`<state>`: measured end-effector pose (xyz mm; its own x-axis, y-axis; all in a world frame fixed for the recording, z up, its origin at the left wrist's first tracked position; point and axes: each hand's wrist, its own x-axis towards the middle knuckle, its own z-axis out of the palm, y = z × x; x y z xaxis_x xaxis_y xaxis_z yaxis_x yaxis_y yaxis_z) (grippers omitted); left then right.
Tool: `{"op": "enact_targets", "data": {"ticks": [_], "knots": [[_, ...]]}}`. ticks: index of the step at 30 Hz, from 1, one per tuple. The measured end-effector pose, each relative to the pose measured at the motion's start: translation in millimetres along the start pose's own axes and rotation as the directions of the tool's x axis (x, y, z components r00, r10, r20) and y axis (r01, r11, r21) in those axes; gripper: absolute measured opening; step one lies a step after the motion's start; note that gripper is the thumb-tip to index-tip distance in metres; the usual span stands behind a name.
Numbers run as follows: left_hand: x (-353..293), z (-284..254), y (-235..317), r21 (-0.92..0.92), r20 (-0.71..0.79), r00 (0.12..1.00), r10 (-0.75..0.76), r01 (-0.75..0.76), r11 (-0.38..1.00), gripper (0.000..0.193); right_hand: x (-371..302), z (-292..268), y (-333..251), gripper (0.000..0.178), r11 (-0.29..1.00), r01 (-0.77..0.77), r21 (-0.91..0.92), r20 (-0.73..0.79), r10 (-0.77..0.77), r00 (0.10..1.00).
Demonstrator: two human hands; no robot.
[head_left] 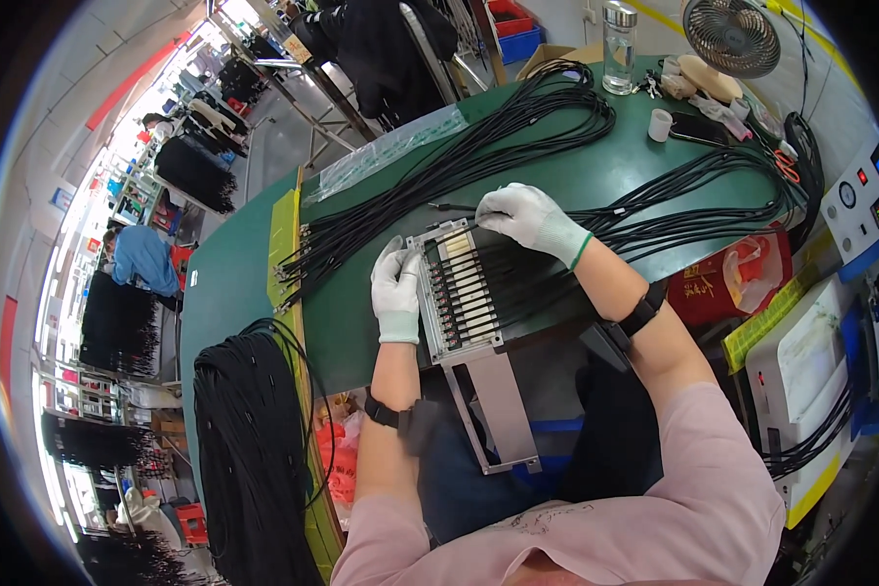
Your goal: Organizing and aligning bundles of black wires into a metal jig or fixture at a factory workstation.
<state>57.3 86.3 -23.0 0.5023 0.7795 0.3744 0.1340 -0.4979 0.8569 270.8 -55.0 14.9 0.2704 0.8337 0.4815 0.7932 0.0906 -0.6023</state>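
A metal fixture [470,293] with a row of slots stands at the table's front edge, and black cables with small connector ends lie side by side in it. My left hand [396,291], in a white glove, is at the fixture's upper left edge with its fingers bent against it. Above the fixture's top end, my gloved right hand [525,219] pinches a black cable. The cable's plug end [449,207] sticks out to the left of the fingers, apart from the fixture. Further cables run rightward from the slots, under my right wrist.
Bundles of black cables [517,117] lie across the green table [361,332], with another bundle [249,439] at the left. A glass bottle [619,49], a fan [732,37], a white cup [660,125] and a phone [701,129] stand or lie at the far right. Two people work in the left background.
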Motion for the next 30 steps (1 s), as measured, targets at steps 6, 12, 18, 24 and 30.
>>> {"op": "enact_targets", "data": {"ticks": [6, 12, 18, 24, 30], "knots": [[-7.4, 0.4, 19.7, -0.529, -0.036, 0.967, -0.254, 0.197, 0.826, 0.029, 0.3, 8.3, -20.6, 0.009, 0.983, 0.184, 0.008, 0.099, -0.184, 0.978], [-5.6, 1.6, 18.5, -0.352, -0.125, 0.944, -0.305, 0.245, 0.903, 0.028, -2.7, 12.8, -24.4, 0.013, 0.973, 0.229, -0.036, 0.046, -0.227, 0.973], [-3.6, -3.4, 10.2, 0.052, -0.097, 0.979, -0.178, 0.184, 0.982, 0.028, -2.3, 13.9, -8.7, 0.014, 0.962, 0.171, -0.213, -0.006, -0.177, 0.984], [-0.1, 1.1, -11.4, 0.182, -0.077, 0.986, -0.150, 0.161, 0.970, 0.026, -2.0, 9.9, -6.2, 0.013, 0.937, 0.144, -0.320, 0.022, -0.145, 0.989], [-1.4, -10.4, -25.4, 0.172, -0.064, 0.988, -0.142, 0.151, 0.973, 0.024, -0.2, 12.6, -16.7, 0.013, 0.935, 0.131, -0.328, 0.049, -0.122, 0.991]]}}
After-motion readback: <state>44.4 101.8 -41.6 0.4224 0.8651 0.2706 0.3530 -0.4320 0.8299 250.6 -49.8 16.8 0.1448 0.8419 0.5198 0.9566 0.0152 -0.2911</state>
